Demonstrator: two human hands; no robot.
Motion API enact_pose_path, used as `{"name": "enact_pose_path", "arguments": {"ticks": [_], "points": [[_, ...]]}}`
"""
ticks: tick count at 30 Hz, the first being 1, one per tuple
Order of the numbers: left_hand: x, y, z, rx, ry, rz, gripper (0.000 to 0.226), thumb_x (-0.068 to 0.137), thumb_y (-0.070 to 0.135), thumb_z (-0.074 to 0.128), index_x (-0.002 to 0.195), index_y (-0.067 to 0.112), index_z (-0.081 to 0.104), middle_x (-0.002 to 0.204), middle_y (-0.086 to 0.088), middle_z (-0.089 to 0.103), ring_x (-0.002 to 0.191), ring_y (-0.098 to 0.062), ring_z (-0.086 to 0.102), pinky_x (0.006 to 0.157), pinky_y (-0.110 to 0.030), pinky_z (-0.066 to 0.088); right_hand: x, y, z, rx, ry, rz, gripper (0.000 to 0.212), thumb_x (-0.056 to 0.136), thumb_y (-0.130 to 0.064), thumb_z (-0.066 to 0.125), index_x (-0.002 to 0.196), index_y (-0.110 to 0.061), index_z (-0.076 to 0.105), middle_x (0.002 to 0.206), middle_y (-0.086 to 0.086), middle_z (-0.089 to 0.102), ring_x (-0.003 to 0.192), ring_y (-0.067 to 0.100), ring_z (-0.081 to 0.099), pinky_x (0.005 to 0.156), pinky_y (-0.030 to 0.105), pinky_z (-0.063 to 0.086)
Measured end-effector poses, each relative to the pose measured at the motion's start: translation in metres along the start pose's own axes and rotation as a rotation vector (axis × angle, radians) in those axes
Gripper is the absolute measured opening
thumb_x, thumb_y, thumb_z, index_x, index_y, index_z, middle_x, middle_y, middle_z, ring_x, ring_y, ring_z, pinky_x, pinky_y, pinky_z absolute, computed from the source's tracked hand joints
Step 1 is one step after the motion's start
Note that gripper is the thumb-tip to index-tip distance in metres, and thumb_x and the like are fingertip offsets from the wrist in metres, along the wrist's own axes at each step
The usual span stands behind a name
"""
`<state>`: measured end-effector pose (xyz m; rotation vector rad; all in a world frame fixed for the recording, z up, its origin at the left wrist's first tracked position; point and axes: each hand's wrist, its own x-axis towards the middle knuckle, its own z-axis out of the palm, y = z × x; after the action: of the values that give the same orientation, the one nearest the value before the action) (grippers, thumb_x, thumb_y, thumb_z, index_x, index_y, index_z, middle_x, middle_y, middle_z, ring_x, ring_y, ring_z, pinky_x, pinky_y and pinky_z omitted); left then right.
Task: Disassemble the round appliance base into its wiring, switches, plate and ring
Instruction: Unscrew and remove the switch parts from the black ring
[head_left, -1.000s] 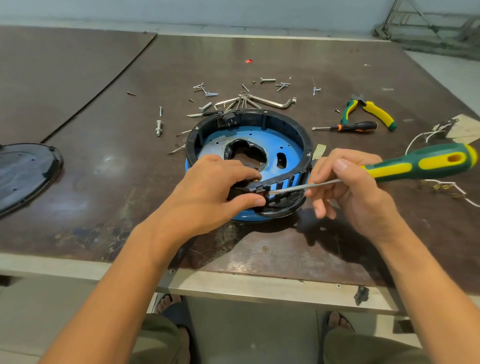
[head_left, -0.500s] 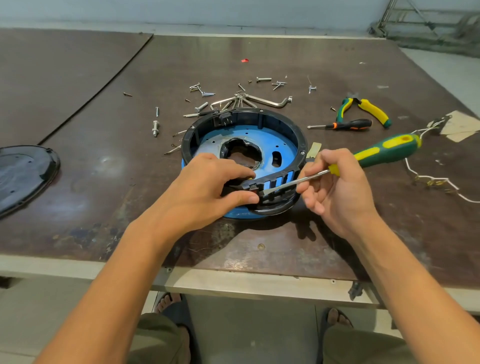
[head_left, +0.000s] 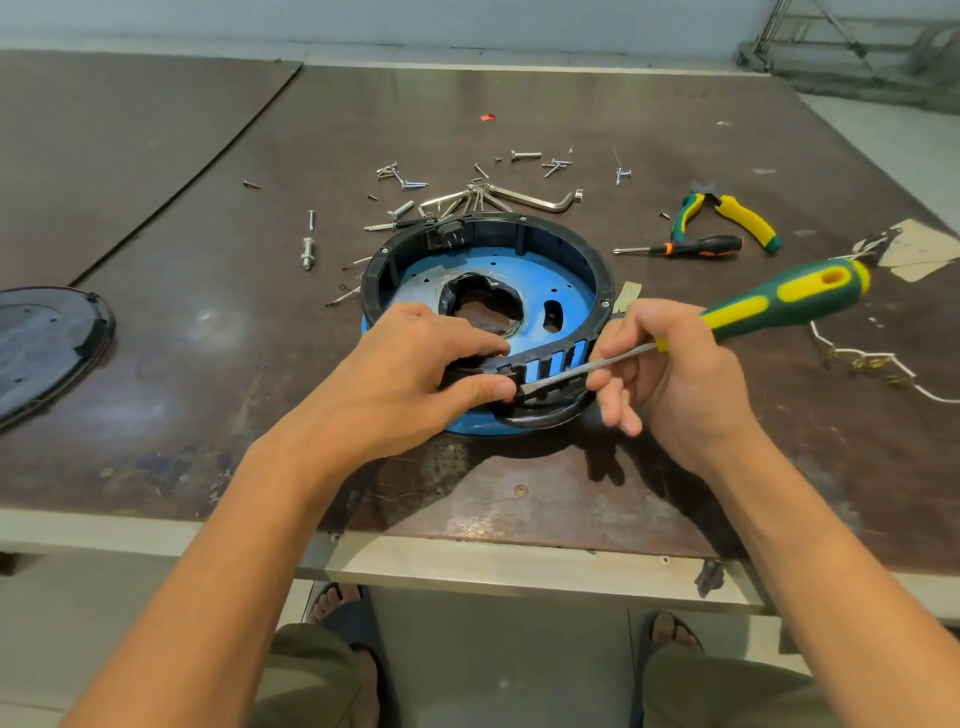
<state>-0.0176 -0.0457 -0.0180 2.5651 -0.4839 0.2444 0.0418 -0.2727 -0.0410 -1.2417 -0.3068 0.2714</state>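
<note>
The round appliance base (head_left: 566, 244) lies at the table's middle: a black ring around a blue plate (head_left: 571, 299) with a ragged central hole. My left hand (head_left: 415, 374) grips the ring's near rim, thumb outside and fingers inside, beside a small black clip. My right hand (head_left: 670, 374) holds a green-and-yellow screwdriver (head_left: 789, 299). Its flat blade lies along the ring's slotted near wall, and the tip meets the clip at my left thumb. White wiring (head_left: 862, 358) lies loose on the table to the right.
Loose screws and hex keys (head_left: 519, 195) lie scattered behind the base. Green-yellow pliers (head_left: 737, 215) and a small orange-black screwdriver (head_left: 696, 247) rest at the back right. A dark round cover (head_left: 47, 343) sits at the left edge. The table's front edge runs just below my wrists.
The screwdriver handle tilted up and back, then swung down nearer the camera, its tip staying at the ring's near wall. My left hand keeps its grip on the rim.
</note>
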Motion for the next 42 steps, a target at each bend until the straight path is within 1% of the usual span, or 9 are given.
{"name": "enact_pose_path", "arguments": {"ticks": [4, 7, 12, 14, 22, 26, 31, 39, 42], "points": [[0.001, -0.001, 0.0, 0.008, -0.008, 0.002, 0.045, 0.091, 0.052, 0.054, 0.121, 0.025, 0.072, 0.1, 0.01, 0.074, 0.085, -0.013, 0.061, 0.096, -0.034, 0.036, 0.004, 0.006, -0.001, 0.059, 0.13, 0.122, 0.047, 0.098, -0.028, 0.046, 0.055, -0.015, 0.061, 0.056, 0.016, 0.059, 0.034, 0.019, 0.051, 0.032, 0.018, 0.037], [0.001, -0.002, 0.0, 0.011, -0.01, 0.002, 0.049, 0.091, 0.054, 0.053, 0.125, 0.025, 0.071, 0.105, 0.014, 0.073, 0.088, -0.008, 0.06, 0.097, -0.028, 0.034, 0.006, 0.005, -0.003, 0.054, 0.104, 0.147, 0.052, 0.101, -0.028, 0.044, 0.055, -0.015, 0.063, 0.056, 0.015, 0.059, 0.033, 0.018, 0.05, 0.031, 0.018, 0.036], [0.001, -0.002, 0.001, 0.022, -0.022, -0.004, 0.052, 0.09, 0.056, 0.052, 0.127, 0.025, 0.069, 0.109, 0.016, 0.072, 0.091, -0.006, 0.058, 0.096, -0.024, 0.03, -0.003, 0.006, -0.007, -0.106, -0.15, -0.241, 0.038, 0.095, -0.027, 0.05, 0.069, -0.003, 0.065, 0.06, 0.016, 0.062, 0.038, 0.024, 0.057, 0.038, 0.02, 0.04], [0.001, -0.002, 0.0, 0.027, -0.036, -0.001, 0.05, 0.09, 0.056, 0.051, 0.126, 0.026, 0.07, 0.104, 0.014, 0.072, 0.089, -0.009, 0.06, 0.097, -0.027, 0.032, -0.005, 0.007, -0.003, -0.129, -0.163, -0.279, 0.038, 0.097, -0.024, 0.047, 0.069, -0.005, 0.064, 0.061, 0.013, 0.062, 0.039, 0.024, 0.057, 0.039, 0.02, 0.039], [0.002, -0.002, -0.001, 0.034, -0.051, 0.001, 0.047, 0.09, 0.055, 0.052, 0.124, 0.028, 0.07, 0.107, 0.016, 0.072, 0.092, -0.007, 0.057, 0.098, -0.026, 0.03, 0.005, 0.002, 0.004, 0.047, 0.2, 0.215, 0.056, 0.101, -0.024, 0.044, 0.048, -0.016, 0.063, 0.056, 0.018, 0.059, 0.031, 0.016, 0.047, 0.029, 0.017, 0.032], [0.001, -0.002, -0.002, -0.008, -0.054, -0.005, 0.047, 0.085, 0.058, 0.058, 0.119, 0.03, 0.072, 0.105, 0.018, 0.072, 0.093, -0.009, 0.056, 0.099, -0.024, 0.03, 0.002, 0.002, 0.003, 0.089, 0.184, 0.219, 0.055, 0.102, -0.026, 0.044, 0.052, -0.014, 0.062, 0.056, 0.018, 0.058, 0.03, 0.016, 0.045, 0.028, 0.017, 0.031], [-0.001, -0.003, -0.001, -0.027, -0.028, -0.016, 0.044, 0.082, 0.061, 0.062, 0.113, 0.032, 0.073, 0.098, 0.019, 0.072, 0.09, -0.004, 0.052, 0.095, -0.011, 0.025, -0.002, -0.002, 0.006, 0.21, 0.098, 0.022, 0.046, 0.094, -0.028, 0.042, 0.054, -0.019, 0.064, 0.056, 0.01, 0.06, 0.033, 0.016, 0.047, 0.032, 0.016, 0.032], [-0.002, -0.006, 0.002, 0.001, -0.056, -0.07, 0.045, 0.08, 0.07, 0.063, 0.113, 0.041, 0.068, 0.095, 0.024, 0.066, 0.097, -0.011, 0.048, 0.091, -0.015, 0.03, -0.005, 0.006, 0.015, 0.141, -0.021, 0.032, 0.042, 0.093, -0.03, 0.045, 0.059, -0.015, 0.065, 0.057, 0.014, 0.06, 0.032, 0.019, 0.049, 0.034, 0.017, 0.037], [-0.001, -0.007, 0.004, 0.021, -0.059, -0.101, 0.047, 0.075, 0.075, 0.059, 0.111, 0.045, 0.066, 0.093, 0.025, 0.063, 0.099, -0.011, 0.043, 0.086, -0.017, 0.033, -0.003, 0.006, 0.009, 0.152, -0.059, -0.03, 0.05, 0.101, -0.043, 0.045, 0.068, -0.015, 0.069, 0.061, 0.013, 0.065, 0.033, 0.018, 0.052, 0.035, 0.016, 0.038]]}}
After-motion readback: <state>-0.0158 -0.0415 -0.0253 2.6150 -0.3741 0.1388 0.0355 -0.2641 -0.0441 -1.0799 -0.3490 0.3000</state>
